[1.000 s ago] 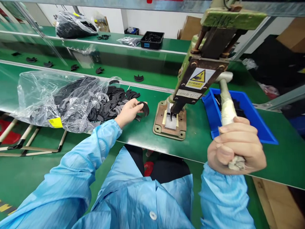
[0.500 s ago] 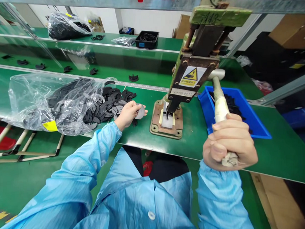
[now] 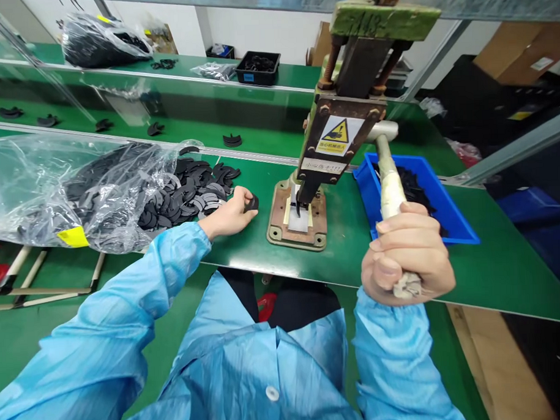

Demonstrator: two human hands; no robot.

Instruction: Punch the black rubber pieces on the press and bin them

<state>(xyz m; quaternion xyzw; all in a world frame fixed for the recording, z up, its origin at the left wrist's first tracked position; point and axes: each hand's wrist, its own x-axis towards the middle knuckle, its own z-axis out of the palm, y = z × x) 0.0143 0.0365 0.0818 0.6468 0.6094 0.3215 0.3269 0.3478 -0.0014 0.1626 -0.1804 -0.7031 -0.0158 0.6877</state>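
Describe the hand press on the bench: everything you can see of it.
The hand press stands upright on the green bench, between the pile of black parts and the blue bin. It looks like worn metal: a chipped green top plate, dark guide rods, a brown head bearing a yellow warning label and a white tag, and a rusty bolted base plate with a pale insert. Its ram sits just above that insert. A wrapped lever handle slants toward the person, gripped at its end by the right hand.
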